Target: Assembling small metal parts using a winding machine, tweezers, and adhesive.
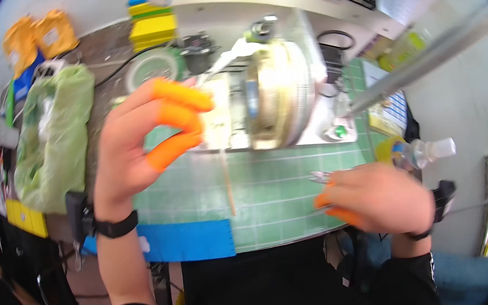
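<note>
Left hand (131,136) curls smooth orange-covered fingers (179,94) toward its thumb (172,153), contents unclear; right hand (377,197), closed, grips a blurred metallic tool (320,176) above the gridded green mat (279,191).

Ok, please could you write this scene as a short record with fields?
Left grip: orange-covered thumb and two fingers, curled; whether it holds anything is unclear
Right grip: closed around small silvery tool, blurred
Surface: green gridded mat
Far side: large pale roll, blurred
Near edge, left: flat blue strip
Far left: pale green bag
</note>
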